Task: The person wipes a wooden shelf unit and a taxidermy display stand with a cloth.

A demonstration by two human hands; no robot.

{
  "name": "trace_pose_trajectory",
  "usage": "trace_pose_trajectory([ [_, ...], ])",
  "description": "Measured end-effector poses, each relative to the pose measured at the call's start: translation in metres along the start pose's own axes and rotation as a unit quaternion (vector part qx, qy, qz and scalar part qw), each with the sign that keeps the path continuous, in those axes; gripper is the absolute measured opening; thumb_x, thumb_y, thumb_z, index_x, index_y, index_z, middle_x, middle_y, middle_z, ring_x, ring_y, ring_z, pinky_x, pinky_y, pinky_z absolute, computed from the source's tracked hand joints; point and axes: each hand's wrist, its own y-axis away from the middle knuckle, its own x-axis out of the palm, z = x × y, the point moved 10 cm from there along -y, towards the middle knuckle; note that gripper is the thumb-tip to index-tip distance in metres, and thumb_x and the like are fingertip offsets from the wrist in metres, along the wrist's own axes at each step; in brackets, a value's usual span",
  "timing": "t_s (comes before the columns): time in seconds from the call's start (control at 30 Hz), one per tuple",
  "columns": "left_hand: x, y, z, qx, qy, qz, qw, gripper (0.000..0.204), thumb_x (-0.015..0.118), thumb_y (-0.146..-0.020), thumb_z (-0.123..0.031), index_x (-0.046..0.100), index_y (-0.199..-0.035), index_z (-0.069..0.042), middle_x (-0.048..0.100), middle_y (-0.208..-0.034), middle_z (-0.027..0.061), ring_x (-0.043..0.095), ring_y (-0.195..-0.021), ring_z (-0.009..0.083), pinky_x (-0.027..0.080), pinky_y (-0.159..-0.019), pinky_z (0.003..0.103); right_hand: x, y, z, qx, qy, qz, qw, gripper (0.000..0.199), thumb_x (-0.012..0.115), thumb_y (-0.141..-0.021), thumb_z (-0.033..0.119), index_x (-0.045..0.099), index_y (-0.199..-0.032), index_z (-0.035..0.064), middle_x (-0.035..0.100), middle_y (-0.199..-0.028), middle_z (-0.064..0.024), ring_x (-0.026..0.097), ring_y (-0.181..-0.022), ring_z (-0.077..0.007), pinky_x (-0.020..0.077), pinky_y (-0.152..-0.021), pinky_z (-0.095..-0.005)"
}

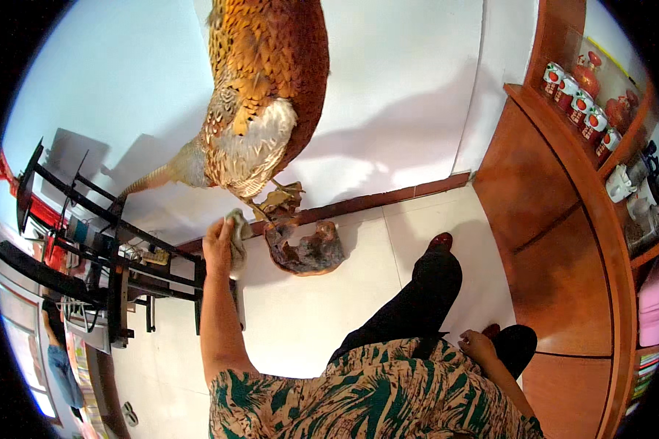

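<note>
Beside feathery pheasant (260, 95), crumpled cloth (237, 230)

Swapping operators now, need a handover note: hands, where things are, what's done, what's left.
Left hand: raised, fingers closed on a grey-green cloth, pressed near the feet of the stuffed pheasant.
Right hand: empty, hanging low by the right leg, touching nothing.
Things: the pheasant stands on a brown gnarled wooden base against the white wall. The wooden cabinet is to the right, the black rack to the left.
Done: cloth is in hand and at the mount, by the legs. How much is already wiped cannot be told.
Left: likely the base and the rest of the bird.
</note>
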Motion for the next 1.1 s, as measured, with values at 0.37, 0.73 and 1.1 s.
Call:
trace_pose_trajectory([
  [0.37,0.080,-0.061,-0.049,0.059,-0.178,0.295,0.937,0.024,0.067,-0.088,-0.016,0.066,-0.110,-0.005,0.066,-0.110,0.0031,0.060,-0.098,0.0137,0.048,-0.085,0.030,0.003,0.005,0.004,0.023,0.026,0.025,0.999,0.036,0.063,-0.087,0.030,0.063,-0.110,0.0031,0.068,-0.098,-0.0173,0.066,-0.087,-0.0326,0.0517,-0.076,-0.0441],
  [0.73,0.116,-0.071,-0.052,0.057,-0.446,0.339,0.826,0.047,0.073,-0.083,-0.030,0.059,-0.124,-0.011,0.060,-0.123,0.0076,0.056,-0.112,0.0215,0.045,-0.095,0.037,0.006,0.007,-0.002,0.076,0.007,0.052,0.996,0.036,0.062,-0.089,0.031,0.063,-0.112,0.0035,0.067,-0.099,-0.0169,0.065,-0.088,-0.0331,0.0503,-0.077,-0.0451],
  [1.1,0.108,-0.096,-0.030,0.047,-0.432,0.311,0.845,0.047,0.072,-0.082,-0.030,0.059,-0.123,-0.010,0.060,-0.122,0.0073,0.055,-0.110,0.0213,0.044,-0.093,0.037,0.010,0.002,-0.008,0.040,-0.001,0.029,0.999,0.036,0.064,-0.086,0.030,0.064,-0.109,0.0034,0.067,-0.098,-0.0169,0.065,-0.087,-0.0331,0.0505,-0.077,-0.0440],
])
